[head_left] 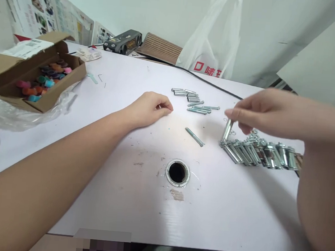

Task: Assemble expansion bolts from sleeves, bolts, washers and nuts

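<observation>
My right hand [256, 112] reaches in from the right and pinches a metal sleeve [227, 129], held nearly upright above the left end of a row of silver expansion bolts [259, 153]. My left hand [151, 108] rests on the white table [120, 199] with its fingers curled in; what they hold, if anything, is hidden. A single bolt rod [194, 137] lies between the hands. Farther back lies a small heap of thin metal rods and sleeves [194, 101].
A round cable hole [178, 172] opens in the table near the front. An open cardboard box [34, 71] with colourful small parts sits at the left on clear plastic. A white plastic bag [213, 47], a black cable [214, 86] and a black device [123, 41] stand at the back.
</observation>
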A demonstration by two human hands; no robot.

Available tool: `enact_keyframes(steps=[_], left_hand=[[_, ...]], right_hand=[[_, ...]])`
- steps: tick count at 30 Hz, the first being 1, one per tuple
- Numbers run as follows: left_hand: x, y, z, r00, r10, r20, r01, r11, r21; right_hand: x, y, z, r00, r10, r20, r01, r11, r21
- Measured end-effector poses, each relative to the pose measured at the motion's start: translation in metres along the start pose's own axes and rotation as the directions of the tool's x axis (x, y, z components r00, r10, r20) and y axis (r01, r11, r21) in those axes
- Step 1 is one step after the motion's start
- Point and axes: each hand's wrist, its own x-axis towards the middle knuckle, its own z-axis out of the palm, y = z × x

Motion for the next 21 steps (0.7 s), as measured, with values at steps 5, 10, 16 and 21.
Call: enact_keyframes(steps=[5,10,16,21], left_hand=[[0.000,0.000,0.002,1.000,-0.005,-0.001,0.006,1.000,0.014],[-0.006,0.008,0.003,1.000,0.000,-0.028,0.001,0.999,0.041],[-0.013,0.021,0.005,1.000,-0.022,0.006,0.021,0.991,0.133],[-0.012,0.018,0.004,1.000,-0.017,0.005,0.017,0.990,0.142]], right_hand=[[-0.012,0.036,0.033,0.950,-0.087,0.299,0.069,0.995,0.069],[-0.015,0.029,0.055,0.955,-0.064,0.290,0.040,0.995,0.088],[-0.012,0.034,0.058,0.983,-0.057,0.176,0.045,0.996,0.071],[-0.007,0.057,0.052,0.994,0.066,-0.085,-0.053,0.988,0.147]])
